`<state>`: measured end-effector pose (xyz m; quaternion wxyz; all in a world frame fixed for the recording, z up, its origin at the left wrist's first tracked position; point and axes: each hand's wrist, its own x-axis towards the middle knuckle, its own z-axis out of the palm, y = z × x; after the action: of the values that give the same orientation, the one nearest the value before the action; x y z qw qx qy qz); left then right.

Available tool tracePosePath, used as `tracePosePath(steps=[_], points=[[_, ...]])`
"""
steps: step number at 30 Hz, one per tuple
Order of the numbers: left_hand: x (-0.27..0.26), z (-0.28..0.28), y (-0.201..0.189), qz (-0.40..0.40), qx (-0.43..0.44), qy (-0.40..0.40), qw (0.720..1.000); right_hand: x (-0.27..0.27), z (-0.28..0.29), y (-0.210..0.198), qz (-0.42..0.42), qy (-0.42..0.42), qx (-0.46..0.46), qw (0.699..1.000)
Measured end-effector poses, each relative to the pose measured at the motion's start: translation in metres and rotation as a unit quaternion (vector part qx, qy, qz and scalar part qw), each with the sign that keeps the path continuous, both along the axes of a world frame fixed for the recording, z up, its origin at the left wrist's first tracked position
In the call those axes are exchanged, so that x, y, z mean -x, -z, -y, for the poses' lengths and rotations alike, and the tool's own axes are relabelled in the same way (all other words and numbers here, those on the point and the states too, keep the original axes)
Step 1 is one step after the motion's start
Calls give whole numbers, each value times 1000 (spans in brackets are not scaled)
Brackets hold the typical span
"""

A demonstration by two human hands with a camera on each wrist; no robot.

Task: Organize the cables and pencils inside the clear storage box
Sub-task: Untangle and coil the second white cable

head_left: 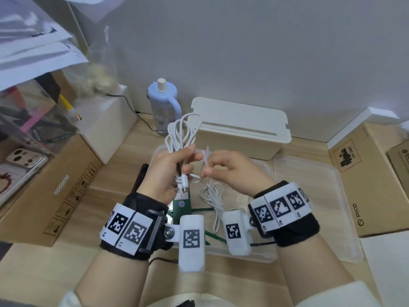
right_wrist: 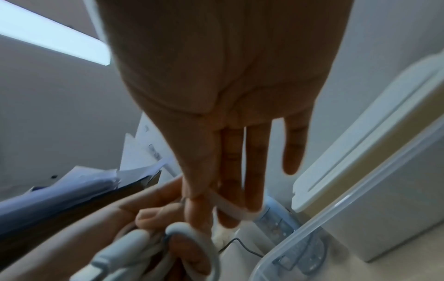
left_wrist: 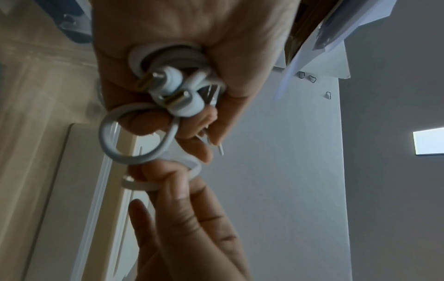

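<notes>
Both hands above clear storage box (head_left: 314,218) on wooden table (head_left: 124,151): left hand (head_left: 164,173) grips coiled white cable (head_left: 181,134), right hand (head_left: 230,171) pinches white cable tie (head_left: 206,159).

You have two white cables: one bundle (head_left: 181,134) held up at centre, one loose coil (head_left: 213,196) in the near clear box (head_left: 263,253). Three cardboard boxes: one left (head_left: 51,191), two far right (head_left: 363,180) (head_left: 400,160). One blue bottle (head_left: 162,100), one cream bin (head_left: 239,129).

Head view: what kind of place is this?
Probably a home or small-office storage corner: shipping cartons beside a wood-look surface, loose papers stacked at left, and a lidded cream bin against the wall.
</notes>
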<state>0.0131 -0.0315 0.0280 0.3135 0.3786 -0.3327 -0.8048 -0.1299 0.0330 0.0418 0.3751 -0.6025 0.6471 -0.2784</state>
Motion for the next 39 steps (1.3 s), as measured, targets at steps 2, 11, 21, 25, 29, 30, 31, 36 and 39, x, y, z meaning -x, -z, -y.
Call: tracePosePath(steps=[2, 11, 21, 25, 29, 30, 31, 36, 39], points=[[-2, 0, 1, 5, 9, 2, 1000, -4, -5, 0, -25, -10, 8, 1000], [0, -7, -5, 43, 99, -2, 994, -2, -17, 5, -30, 5, 38, 999], [13, -12, -7, 93, 236, -107, 961, -2, -17, 10, -68, 83, 90, 990], [19, -21, -13, 96, 300, -68, 947, -5, -18, 7, 38, 94, 28, 995], [19, -27, -13, 74, 318, -38, 944, -5, -20, 10, 221, 132, -6, 966], [19, -27, -12, 73, 325, -29, 942, -6, -21, 9, 267, 140, -25, 953], [18, -28, -11, 70, 332, -21, 941, -6, -22, 9, 309, 148, -40, 939], [14, -26, -10, 66, 342, -12, 937, 6, -26, 11, 353, 226, -36, 907], [6, -22, -11, 19, 297, 32, 954, 11, -29, 11, 280, 287, 3, 916]])
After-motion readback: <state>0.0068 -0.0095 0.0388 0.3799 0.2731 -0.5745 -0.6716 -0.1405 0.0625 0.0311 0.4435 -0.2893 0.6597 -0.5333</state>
